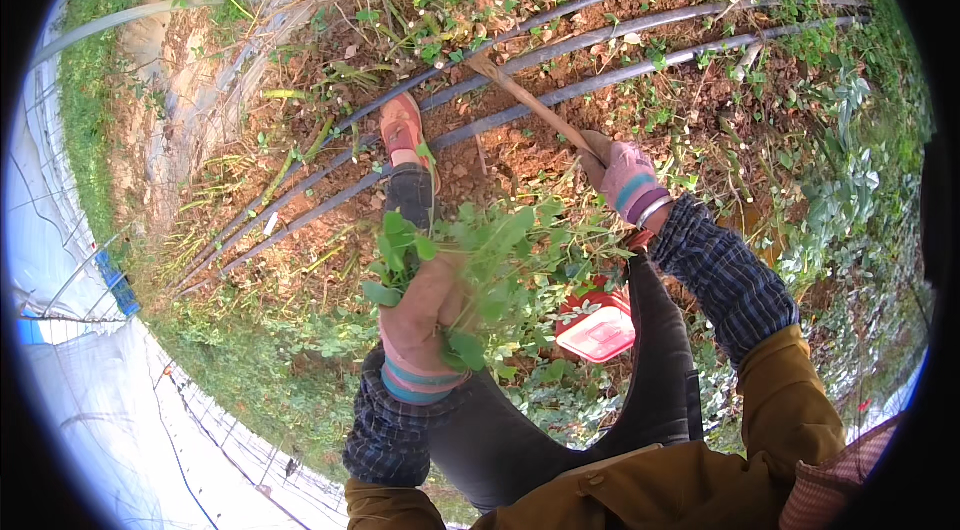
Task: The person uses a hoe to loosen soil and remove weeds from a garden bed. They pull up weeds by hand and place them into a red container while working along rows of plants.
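Observation:
My left hand (424,320), in a pink knit work glove with a teal-striped cuff, grips a bunch of leafy green plants (499,248). The leaves spread up and to the right over my leg and the soil. In a similar glove, my right hand (622,173) is closed around a wooden tool handle (532,102). That handle slants up and left across the black irrigation pipes (570,83). Its far end reaches leaf litter beyond the pipes, and I cannot make out a tool head there.
A red plastic container with a pale lid (600,333) sits among weeds between my legs. My shoe (403,126) stands beside the pipes on reddish soil. Cut stems (307,147) lie to the left. White greenhouse sheeting (112,410) borders the lower left.

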Demonstrator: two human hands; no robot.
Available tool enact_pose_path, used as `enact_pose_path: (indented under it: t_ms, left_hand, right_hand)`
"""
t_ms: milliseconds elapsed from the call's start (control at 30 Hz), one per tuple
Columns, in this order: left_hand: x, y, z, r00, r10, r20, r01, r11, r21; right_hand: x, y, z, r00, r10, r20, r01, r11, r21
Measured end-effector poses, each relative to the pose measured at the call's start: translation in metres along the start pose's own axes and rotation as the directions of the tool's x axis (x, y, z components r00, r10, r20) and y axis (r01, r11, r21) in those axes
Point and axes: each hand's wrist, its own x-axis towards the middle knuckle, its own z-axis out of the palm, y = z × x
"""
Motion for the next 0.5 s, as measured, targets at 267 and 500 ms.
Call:
enact_pose_path:
  t_ms: [267, 500]
  left_hand:
    - [0.018, -0.058, 0.07, 0.97, -0.138, 0.2, 0.075, 0.953, 0.294]
    - [0.019, -0.008, 0.058, 0.937, -0.182, 0.297, 0.052, 0.917, 0.396]
  right_hand:
    - [-0.025, 0.062, 0.112, 0.899, 0.153, -0.409, -0.303, 0.894, -0.331]
    - [-0.011, -0.024, 0.057, 0.966, 0.124, -0.227, -0.111, 0.991, 0.069]
